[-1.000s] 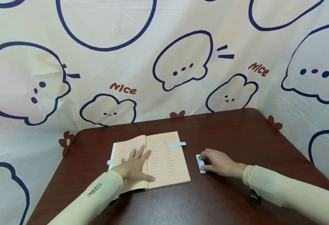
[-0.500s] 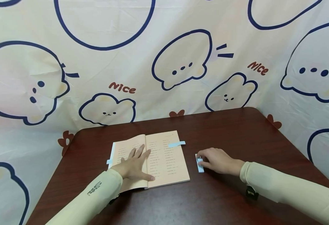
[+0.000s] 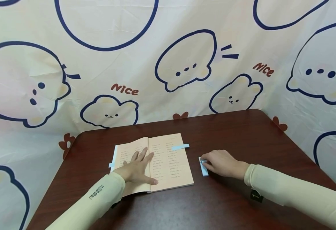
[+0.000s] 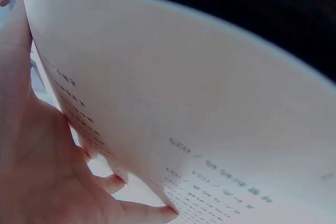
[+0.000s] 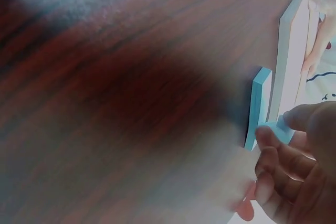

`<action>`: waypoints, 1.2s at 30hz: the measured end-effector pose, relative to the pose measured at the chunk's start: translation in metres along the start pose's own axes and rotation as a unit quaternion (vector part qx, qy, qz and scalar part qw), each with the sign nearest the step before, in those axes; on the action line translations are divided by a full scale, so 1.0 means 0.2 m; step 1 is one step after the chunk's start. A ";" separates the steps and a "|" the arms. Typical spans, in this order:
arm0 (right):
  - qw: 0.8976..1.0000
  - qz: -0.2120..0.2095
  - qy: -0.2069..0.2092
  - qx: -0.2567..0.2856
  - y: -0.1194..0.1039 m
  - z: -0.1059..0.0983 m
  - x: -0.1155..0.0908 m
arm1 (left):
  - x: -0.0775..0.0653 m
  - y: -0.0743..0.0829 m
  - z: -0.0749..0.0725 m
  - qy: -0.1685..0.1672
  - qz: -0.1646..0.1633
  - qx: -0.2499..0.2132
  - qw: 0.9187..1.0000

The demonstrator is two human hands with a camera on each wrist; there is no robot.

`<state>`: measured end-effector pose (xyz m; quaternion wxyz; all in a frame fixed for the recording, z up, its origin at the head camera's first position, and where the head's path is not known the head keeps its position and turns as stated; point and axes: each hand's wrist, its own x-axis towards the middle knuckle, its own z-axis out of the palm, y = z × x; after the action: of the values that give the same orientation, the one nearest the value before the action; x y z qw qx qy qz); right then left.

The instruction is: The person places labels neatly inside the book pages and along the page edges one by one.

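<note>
An open book (image 3: 170, 166) with printed pages lies on the table. My left hand (image 3: 136, 169) rests on it with fingers spread, across the left page and the centre fold; the left wrist view shows the page (image 4: 157, 77) curving up beside that hand. One light blue sticky strip (image 3: 180, 147) juts from the right page's edge, and another strip (image 3: 111, 165) from the left edge. To the right of the book lies a narrow pad of blue sticky notes (image 3: 204, 172). My right hand (image 3: 223, 163) pinches a lifted blue sticky note (image 5: 281, 130) at the pad between thumb and finger.
The dark brown wooden table (image 3: 236, 134) reaches back to a cartoon-print cloth (image 3: 145, 70), which hangs behind and at both sides. Bare tabletop shows between the book and the pad and in front of them.
My right thumb and fingers have shifted on the pad toward its far end, and the thumb has drawn closer to the fingers. The left hand and book stay put.
</note>
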<state>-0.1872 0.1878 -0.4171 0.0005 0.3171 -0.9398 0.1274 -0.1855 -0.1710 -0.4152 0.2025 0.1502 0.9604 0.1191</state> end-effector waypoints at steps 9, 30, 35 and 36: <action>0.997 0.055 -0.023 0.050 -0.03 0.00 0.01 | 0.00 0.00 0.00 -0.002 -0.006 -0.001 1.000; 0.961 -0.087 0.093 -0.246 -0.05 0.03 0.03 | -0.01 0.02 -0.01 0.001 0.000 -0.007 1.000; 0.936 -0.137 0.067 -0.318 -0.08 0.04 0.05 | -0.01 0.01 -0.01 0.001 -0.002 -0.008 1.000; 0.932 -0.142 0.063 -0.327 -0.08 0.05 0.05 | -0.01 0.01 -0.01 0.001 -0.003 -0.008 1.000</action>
<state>-0.1850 0.1664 -0.4215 0.1817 0.4208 -0.8726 -0.1689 -0.1833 -0.1706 -0.4125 0.2033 0.1455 0.9599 0.1267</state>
